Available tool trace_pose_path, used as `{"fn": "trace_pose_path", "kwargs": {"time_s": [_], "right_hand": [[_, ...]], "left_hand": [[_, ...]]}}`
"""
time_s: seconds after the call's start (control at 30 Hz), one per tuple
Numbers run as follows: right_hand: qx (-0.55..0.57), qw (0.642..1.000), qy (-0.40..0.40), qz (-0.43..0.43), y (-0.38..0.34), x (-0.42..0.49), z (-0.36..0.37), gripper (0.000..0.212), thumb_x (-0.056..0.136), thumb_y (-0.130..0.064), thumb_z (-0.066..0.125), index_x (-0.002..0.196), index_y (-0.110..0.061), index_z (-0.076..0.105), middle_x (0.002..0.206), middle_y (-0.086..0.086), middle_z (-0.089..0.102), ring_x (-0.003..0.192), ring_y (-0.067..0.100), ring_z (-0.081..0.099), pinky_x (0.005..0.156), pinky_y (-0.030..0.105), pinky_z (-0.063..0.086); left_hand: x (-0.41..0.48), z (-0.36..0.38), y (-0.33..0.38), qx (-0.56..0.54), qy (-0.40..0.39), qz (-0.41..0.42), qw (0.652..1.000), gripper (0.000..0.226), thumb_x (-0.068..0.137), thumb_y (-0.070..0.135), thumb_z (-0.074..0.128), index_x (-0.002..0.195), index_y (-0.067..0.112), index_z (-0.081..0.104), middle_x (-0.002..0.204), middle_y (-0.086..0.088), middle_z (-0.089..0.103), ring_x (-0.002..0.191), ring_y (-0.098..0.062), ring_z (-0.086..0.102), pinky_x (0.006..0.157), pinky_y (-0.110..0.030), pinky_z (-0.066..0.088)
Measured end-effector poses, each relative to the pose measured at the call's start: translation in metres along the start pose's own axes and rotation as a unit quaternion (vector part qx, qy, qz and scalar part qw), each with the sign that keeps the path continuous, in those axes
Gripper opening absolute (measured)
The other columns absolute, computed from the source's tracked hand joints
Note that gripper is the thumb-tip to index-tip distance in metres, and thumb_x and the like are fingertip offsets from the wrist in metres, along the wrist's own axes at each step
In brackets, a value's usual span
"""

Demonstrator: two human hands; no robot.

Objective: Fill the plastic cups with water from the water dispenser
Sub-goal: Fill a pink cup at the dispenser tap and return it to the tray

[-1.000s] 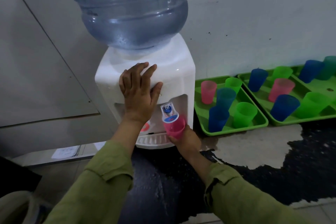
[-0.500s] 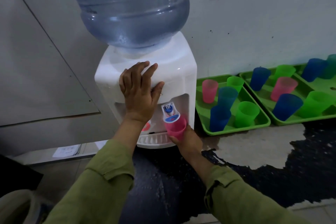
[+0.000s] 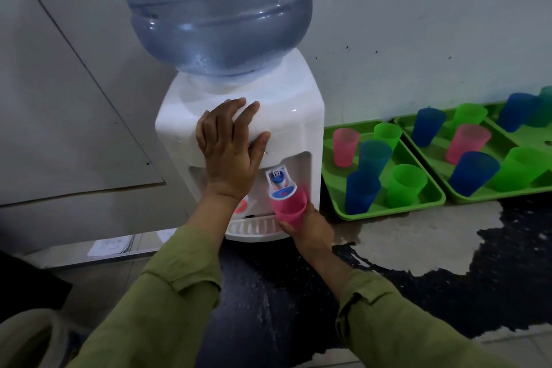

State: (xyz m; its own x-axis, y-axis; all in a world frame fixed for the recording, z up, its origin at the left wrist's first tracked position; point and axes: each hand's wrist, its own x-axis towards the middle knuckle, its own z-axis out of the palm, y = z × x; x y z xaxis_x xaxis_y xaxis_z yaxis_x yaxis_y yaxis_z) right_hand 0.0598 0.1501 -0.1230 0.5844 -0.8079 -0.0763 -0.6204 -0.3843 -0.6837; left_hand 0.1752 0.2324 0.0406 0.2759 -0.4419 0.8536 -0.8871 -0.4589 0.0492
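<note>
A white water dispenser [image 3: 291, 116] with a large blue bottle [image 3: 215, 6] on top stands against the wall. My left hand [image 3: 230, 149] lies flat on its front top edge, fingers spread, holding nothing. My right hand [image 3: 310, 230] grips a pink cup [image 3: 289, 207] from below and presses its rim against the blue tap lever [image 3: 279, 182]. A red tap [image 3: 240, 206] shows partly behind my left wrist. The white drip tray [image 3: 251, 227] sits under the cup. I cannot see the water level in the cup.
To the right, a green tray [image 3: 385, 209] holds pink, green and blue cups. A second green tray [image 3: 507, 143] beside it holds several more. The dark counter [image 3: 298, 293] has a worn pale patch [image 3: 418, 236]. Papers [image 3: 112, 245] lie at the lower left.
Almost nothing moved. Both hands keep their places, the pink cup stays pressed at the blue tap. The view shifted slightly.
</note>
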Motion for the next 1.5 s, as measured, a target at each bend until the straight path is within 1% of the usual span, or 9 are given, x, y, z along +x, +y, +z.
{"fn": "trace_pose_path", "kwargs": {"time_s": [0.33,0.6,0.8,1.0,1.13,1.27,1.37,1.43,1.5], "right_hand": [[-0.006,1.0,0.001,-0.007,0.0,0.0,-0.001,0.072,0.07,-0.055,0.071,0.126,-0.017,0.046,0.117,0.004,0.063,0.107,0.024,0.06,0.081,0.032,0.048],[0.01,1.0,-0.013,-0.004,-0.001,0.001,-0.003,0.075,0.07,-0.053,0.073,0.13,-0.018,0.044,0.119,0.004,0.063,0.108,0.024,0.06,0.082,0.032,0.049],[0.01,1.0,-0.02,-0.005,-0.001,0.002,-0.004,0.076,0.07,-0.053,0.073,0.131,-0.018,0.044,0.118,0.004,0.063,0.107,0.024,0.061,0.082,0.032,0.05],[0.018,1.0,-0.019,0.0,-0.001,0.001,-0.003,0.075,0.07,-0.05,0.074,0.13,-0.017,0.044,0.118,0.006,0.063,0.107,0.025,0.061,0.081,0.031,0.048],[0.03,0.999,-0.017,-0.007,-0.001,0.002,-0.004,0.074,0.069,-0.048,0.076,0.128,-0.016,0.046,0.117,0.007,0.064,0.105,0.026,0.062,0.081,0.032,0.048],[0.024,1.0,-0.016,-0.01,-0.001,0.001,-0.003,0.075,0.068,-0.05,0.076,0.129,-0.017,0.046,0.117,0.005,0.063,0.105,0.025,0.062,0.08,0.031,0.048],[0.021,1.0,-0.018,-0.003,-0.001,0.002,-0.003,0.077,0.068,-0.051,0.076,0.13,-0.018,0.045,0.117,0.004,0.063,0.105,0.024,0.062,0.08,0.03,0.048],[0.018,1.0,-0.018,-0.009,-0.001,0.002,-0.003,0.077,0.068,-0.051,0.076,0.13,-0.018,0.045,0.117,0.004,0.063,0.105,0.024,0.062,0.08,0.03,0.048],[0.016,1.0,-0.021,-0.017,0.0,0.002,-0.002,0.077,0.069,-0.051,0.075,0.131,-0.018,0.043,0.118,0.004,0.063,0.105,0.024,0.061,0.081,0.03,0.048]], "left_hand": [[0.0,0.002,-0.001,0.004,-0.002,0.001,1.0,0.041,0.093,0.037,0.046,0.126,0.014,0.055,0.129,-0.012,0.054,0.122,-0.028,0.042,0.107,-0.044,0.022],[-0.001,-0.002,0.002,-0.008,-0.012,-0.01,1.0,0.042,0.091,0.034,0.049,0.127,0.013,0.054,0.131,-0.012,0.052,0.124,-0.026,0.038,0.11,-0.042,0.018],[-0.007,-0.013,0.009,-0.06,-0.026,-0.026,0.998,0.047,0.087,0.022,0.056,0.134,0.013,0.05,0.14,-0.01,0.046,0.132,-0.026,0.035,0.115,-0.044,0.015],[-0.026,-0.029,0.017,-0.128,-0.027,-0.033,0.991,0.044,0.083,0.01,0.058,0.128,0.008,0.056,0.145,-0.014,0.039,0.139,-0.031,0.029,0.116,-0.046,0.02],[-0.046,-0.033,0.026,-0.158,-0.018,-0.052,0.986,0.03,0.082,0.007,0.059,0.112,0.003,0.065,0.139,-0.018,0.043,0.134,-0.032,0.035,0.114,-0.04,0.027],[-0.068,-0.031,0.03,-0.172,-0.069,-0.096,0.978,0.023,0.082,0.006,0.062,0.105,0.002,0.064,0.116,-0.013,0.057,0.112,-0.027,0.054,0.1,-0.034,0.041],[-0.078,-0.029,0.031,-0.215,-0.145,-0.221,0.94,0.017,0.088,0.019,0.059,0.103,0.011,0.062,0.101,-0.004,0.063,0.091,-0.021,0.061,0.08,-0.04,0.052],[-0.081,-0.026,0.033,-0.269,-0.185,-0.333,0.884,0.008,0.091,0.031,0.057,0.095,0.025,0.06,0.092,0.002,0.067,0.083,-0.016,0.065,0.077,-0.038,0.054],[-0.08,-0.02,0.034,-0.323,-0.204,-0.424,0.821,0.012,0.091,0.036,0.056,0.082,0.028,0.058,0.079,0.004,0.068,0.074,-0.014,0.066,0.073,-0.036,0.054]]}}
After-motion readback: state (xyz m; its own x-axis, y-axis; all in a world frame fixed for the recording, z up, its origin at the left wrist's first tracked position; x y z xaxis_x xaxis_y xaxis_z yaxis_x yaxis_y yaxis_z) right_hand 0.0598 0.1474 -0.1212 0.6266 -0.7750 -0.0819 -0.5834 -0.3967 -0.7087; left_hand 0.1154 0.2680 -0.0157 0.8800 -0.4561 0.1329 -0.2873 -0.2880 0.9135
